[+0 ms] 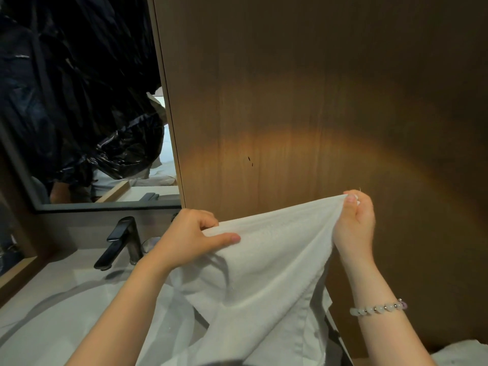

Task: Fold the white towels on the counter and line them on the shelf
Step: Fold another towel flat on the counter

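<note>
Two hands: the left hand (192,233) and the right hand (356,223) hold one white towel (264,265) up in the air, in the middle of the frame.
Left fingers: the thumb lies flat on the front of the top edge. The other fingers curl behind it, so the cloth is pinched between them.
Right fingers: they are pressed close together and pinch the top corner into a small point, right of the middle.
Where the towel is: it hangs from both hands in front of the brown wood wall (317,101). Its low part drops out of the bottom of the frame. It is not folded yet, and no shelf shows.
Slip: the right hand has only a tiny bit of the corner. I think a hard tug could pull it free.
Wet: the tap (121,241) and the sink (52,313) are just beside the towel, at the lower left. A swing that way could dip the cloth in. I cannot tell if the sink is wet.
Crooked fold: the top edge slants, high on the right and low on the left. Folded like this, the sides may not meet.
</note>
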`<state>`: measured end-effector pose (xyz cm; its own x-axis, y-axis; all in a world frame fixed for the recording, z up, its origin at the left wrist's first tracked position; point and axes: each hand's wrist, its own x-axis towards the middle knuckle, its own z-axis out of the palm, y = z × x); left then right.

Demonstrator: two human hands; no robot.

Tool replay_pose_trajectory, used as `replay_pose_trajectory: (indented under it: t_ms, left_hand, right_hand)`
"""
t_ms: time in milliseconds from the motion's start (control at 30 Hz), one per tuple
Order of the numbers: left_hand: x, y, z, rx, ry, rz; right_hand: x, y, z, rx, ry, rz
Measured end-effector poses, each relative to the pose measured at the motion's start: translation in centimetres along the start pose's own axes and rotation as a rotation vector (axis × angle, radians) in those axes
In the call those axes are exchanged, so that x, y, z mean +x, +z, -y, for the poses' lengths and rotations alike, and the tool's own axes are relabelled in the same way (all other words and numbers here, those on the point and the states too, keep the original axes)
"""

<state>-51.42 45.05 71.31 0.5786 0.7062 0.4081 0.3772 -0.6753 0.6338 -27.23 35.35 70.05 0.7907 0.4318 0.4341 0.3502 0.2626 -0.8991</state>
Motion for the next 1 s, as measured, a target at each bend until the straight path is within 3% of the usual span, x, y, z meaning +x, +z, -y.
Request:
replay_pose_trajectory:
  t_ms: [200,333,433,767,1000]
  left_hand:
    - [-0.4,0.4,2.7,0.169,0.023,0.143]
    - [-0.9,1.1,3.6,0.396,0.032,0.154]
    - [-1.3,1.9,3.7,0.417,-0.03,0.111]
    - [-1.0,0.0,4.2,0.155,-0.079,-0.151]
    - [-1.4,-1.1,2.3,-0.007,0.04,-0.083]
  right_hand:
    - [0.1,-0.4,-1.1,-0.018,0.052,-0.019]
    - [0.7,-1.0,-1.6,-0.005,0.09,-0.051]
    - [0.8,-1.5,-1.9,-0.012,0.105,-0.054]
    - [1.8,-3.0,-1.2,-0.042,0.083,-0.111]
    - [3.1,-4.2,-0.2,-0.061,0.081,-0.15]
